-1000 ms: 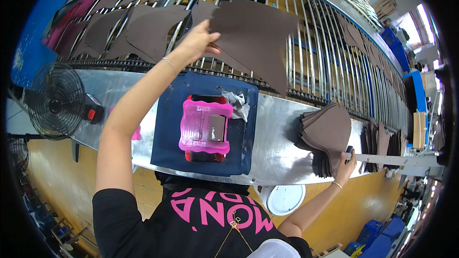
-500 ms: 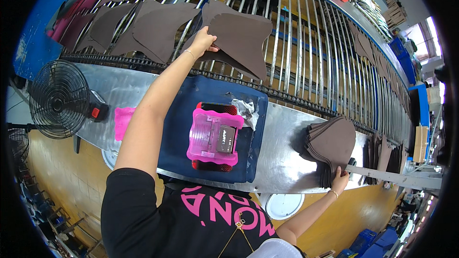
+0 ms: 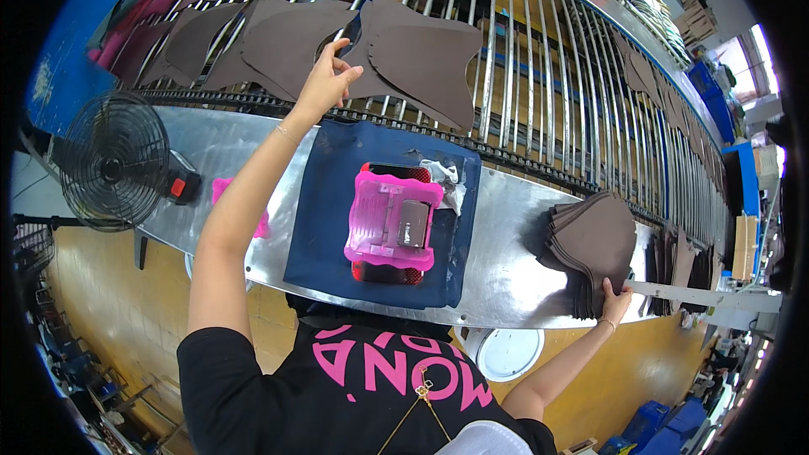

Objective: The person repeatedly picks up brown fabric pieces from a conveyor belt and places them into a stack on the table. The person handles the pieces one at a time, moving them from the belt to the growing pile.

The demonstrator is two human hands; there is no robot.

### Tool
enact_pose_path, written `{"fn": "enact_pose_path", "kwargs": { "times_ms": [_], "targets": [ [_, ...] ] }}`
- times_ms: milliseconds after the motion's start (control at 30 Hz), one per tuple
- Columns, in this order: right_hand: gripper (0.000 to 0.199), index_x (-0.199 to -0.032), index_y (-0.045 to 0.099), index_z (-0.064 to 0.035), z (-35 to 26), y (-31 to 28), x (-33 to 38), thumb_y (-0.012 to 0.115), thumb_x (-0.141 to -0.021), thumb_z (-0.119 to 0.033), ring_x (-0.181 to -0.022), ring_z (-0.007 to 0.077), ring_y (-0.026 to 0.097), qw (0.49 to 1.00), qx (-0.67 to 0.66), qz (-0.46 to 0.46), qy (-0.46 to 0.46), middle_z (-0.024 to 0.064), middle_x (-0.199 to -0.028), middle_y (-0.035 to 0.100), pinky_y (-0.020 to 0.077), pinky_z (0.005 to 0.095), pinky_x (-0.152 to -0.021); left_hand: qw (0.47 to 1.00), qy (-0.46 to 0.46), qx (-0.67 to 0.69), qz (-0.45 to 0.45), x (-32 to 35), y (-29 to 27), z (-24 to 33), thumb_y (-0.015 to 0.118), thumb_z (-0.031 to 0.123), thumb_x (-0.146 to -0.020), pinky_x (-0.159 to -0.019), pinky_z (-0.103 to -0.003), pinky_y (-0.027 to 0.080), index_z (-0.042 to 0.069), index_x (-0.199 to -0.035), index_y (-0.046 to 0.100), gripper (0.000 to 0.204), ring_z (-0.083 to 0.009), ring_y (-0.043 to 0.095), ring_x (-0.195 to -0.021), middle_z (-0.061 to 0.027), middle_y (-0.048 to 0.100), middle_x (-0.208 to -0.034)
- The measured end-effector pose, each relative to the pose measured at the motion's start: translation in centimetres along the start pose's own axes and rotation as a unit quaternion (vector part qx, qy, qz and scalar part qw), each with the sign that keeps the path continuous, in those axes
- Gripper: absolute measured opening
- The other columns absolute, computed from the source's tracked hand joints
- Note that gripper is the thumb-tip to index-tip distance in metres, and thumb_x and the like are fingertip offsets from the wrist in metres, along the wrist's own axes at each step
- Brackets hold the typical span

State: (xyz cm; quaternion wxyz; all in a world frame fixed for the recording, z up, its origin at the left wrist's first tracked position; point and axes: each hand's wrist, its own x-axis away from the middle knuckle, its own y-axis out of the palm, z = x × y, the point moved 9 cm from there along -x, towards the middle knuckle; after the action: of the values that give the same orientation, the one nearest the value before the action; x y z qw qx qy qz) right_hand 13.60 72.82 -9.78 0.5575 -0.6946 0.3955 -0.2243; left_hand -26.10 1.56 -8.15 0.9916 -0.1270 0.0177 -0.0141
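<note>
My left hand (image 3: 327, 82) is raised over the near edge of the bar conveyor, fingers apart and holding nothing. Just right of it, overlapping brown cut pieces (image 3: 425, 55) lie flat on the metal bars; another brown piece (image 3: 295, 38) is to its left. On the right of the metal table, my right hand (image 3: 616, 301) grips the lower corner of a fanned stack of brown pieces (image 3: 597, 236), thumb on top and fingers mostly hidden. A pink plastic holder (image 3: 379, 223) with a dark block (image 3: 414, 224) in it sits on a dark blue mat (image 3: 324, 236) between my arms.
A black wire fan (image 3: 112, 164) stands at the left table end. The metal-bar conveyor (image 3: 539, 76) runs along the far side, carrying more brown pieces. Crumpled white paper (image 3: 449, 185) lies beside the holder. More pieces (image 3: 672, 261) stand in a row beyond a flat bar (image 3: 674, 291) at right.
My left hand has let go of the brown pieces on the conveyor and drawn back leftward, its fingers spreading. My right hand stays on the stack. The view has shifted slightly.
</note>
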Motion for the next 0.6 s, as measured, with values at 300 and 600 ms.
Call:
{"fn": "enact_pose_path", "kwargs": {
  "times_ms": [300,600],
  "targets": [
    [0.041,-0.136,0.041,-0.0052,-10.7,-9.6,7.4,0.048,-0.097,-0.014,-0.059,0.0132,0.065,0.965,-0.245,-0.090,-0.015,0.0091,-0.095,0.064,0.0482,0.0208,-0.040,0.995,0.008,0.051,-0.088,4.1,0.6,3.2,0.064,0.018,-0.086,-0.048,-0.020,0.047,0.003,-0.124,0.051,0.042,-0.0074,0.054,-0.061,-0.0041,0.054,-0.088],
    [0.036,-0.124,0.042,0.0023,-28.8,-11.1,14.0,0.054,-0.094,-0.016,-0.060,0.0213,0.066,0.777,-0.594,-0.116,-0.176,0.0148,-0.095,0.064,0.0534,0.0252,-0.041,0.939,0.188,0.107,-0.266,11.1,9.5,16.0,0.068,0.019,-0.085,-0.077,-0.027,0.053,0.002,-0.133,0.043,0.056,-0.0164,0.065,-0.083,-0.0068,0.063,-0.096]
  ]
}}
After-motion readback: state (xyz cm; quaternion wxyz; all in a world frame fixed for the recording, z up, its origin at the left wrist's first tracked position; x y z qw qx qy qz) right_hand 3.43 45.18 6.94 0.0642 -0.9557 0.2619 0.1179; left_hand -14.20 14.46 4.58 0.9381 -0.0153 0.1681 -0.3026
